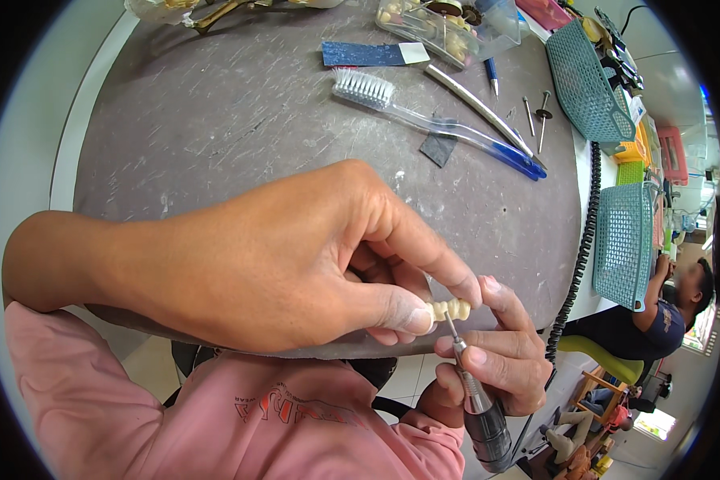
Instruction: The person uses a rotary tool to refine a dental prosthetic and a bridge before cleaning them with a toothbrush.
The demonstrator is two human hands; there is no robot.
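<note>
Close to the near edge of the grey worktop, my left hand (320, 256) pinches a small cream-coloured dental bridge (458, 309) between thumb and fingertips. The thumb and index finger carry white dust. My right hand (508, 352) grips a black and silver rotary handpiece (486, 432) like a pen. Its thin metal bur (451, 325) points up at the bridge and overlaps its near side; whether it touches I cannot tell. Right fingertips meet the left index finger beside the bridge.
Beyond my hands lie a toothbrush (432, 120), a metal knife (484, 108), a blue strip (360, 54), a dark square (438, 150) and mounted burs (543, 120). A clear box (432, 36) holds tooth-like pieces. A coiled cord (582, 256) and baskets (622, 240) line the right; a person (664, 320) sits beyond.
</note>
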